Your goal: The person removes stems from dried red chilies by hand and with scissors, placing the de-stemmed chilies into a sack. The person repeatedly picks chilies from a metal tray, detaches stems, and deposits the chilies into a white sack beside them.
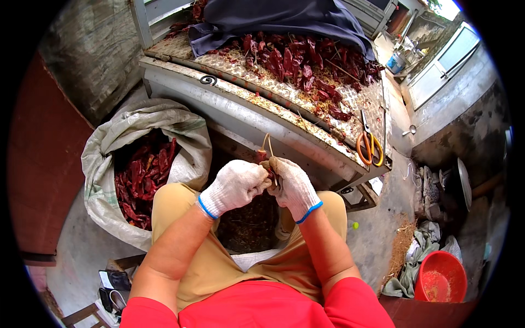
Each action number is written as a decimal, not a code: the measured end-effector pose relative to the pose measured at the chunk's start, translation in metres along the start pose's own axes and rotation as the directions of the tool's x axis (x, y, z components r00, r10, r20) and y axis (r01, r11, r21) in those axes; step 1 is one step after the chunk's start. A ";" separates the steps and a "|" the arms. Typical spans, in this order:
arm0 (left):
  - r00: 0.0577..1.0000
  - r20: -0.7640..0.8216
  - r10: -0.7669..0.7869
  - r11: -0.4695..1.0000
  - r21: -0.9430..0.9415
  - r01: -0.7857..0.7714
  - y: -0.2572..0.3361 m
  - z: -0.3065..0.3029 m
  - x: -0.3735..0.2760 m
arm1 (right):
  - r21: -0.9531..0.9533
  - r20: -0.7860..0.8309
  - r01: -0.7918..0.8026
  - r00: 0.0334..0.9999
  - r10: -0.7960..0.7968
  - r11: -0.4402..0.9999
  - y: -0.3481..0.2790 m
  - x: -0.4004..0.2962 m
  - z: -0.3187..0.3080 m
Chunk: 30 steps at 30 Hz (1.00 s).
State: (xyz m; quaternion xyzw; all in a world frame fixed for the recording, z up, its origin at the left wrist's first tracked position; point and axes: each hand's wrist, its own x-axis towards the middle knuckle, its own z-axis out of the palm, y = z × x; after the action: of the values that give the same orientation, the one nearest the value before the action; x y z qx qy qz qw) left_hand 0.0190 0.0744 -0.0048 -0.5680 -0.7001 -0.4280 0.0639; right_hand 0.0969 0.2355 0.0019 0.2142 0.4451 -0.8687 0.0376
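Both my hands wear white knit gloves with blue cuffs and meet above my lap. My left hand [238, 184] and my right hand [289, 180] are closed at the fingertips on a dried red chili pepper [261, 155], whose pale stem curves up above them; much of it is hidden by the fingers. To the left stands a white woven sack [188, 151] holding dried red chilies [143, 176]. More dried chilies [287, 61] lie heaped on the metal platform ahead, partly under a dark cloth [283, 18]. Scissors [369, 143] with orange and yellow handles lie at its right corner.
The metal platform's edge [246, 102] runs across in front of my knees. A red plastic basin [441, 279] stands at the lower right beside crumpled sacking [422, 250]. Dark debris [250, 225] lies between my legs. A dark bag [117, 283] is at the lower left.
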 end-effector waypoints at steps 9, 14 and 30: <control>1.000 0.010 0.024 0.998 0.064 -0.025 -0.003 0.003 -0.006 | 0.270 0.031 -0.105 0.994 0.100 0.957 0.015 0.011 -0.005; 0.998 -0.023 0.065 0.992 0.111 -0.062 -0.003 0.004 -0.007 | 0.371 0.054 -0.159 0.987 0.150 0.915 0.015 0.006 0.000; 0.845 0.231 -0.482 0.347 -0.835 0.427 0.005 0.003 -0.013 | -0.130 0.052 0.252 0.967 -0.247 0.959 0.003 -0.005 0.004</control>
State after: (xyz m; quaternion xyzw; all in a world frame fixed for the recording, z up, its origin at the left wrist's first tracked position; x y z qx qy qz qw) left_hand 0.0292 0.0663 -0.0111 -0.2919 -0.5159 -0.7344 -0.3305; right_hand 0.1012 0.2300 0.0033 0.1379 0.5259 -0.8378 -0.0501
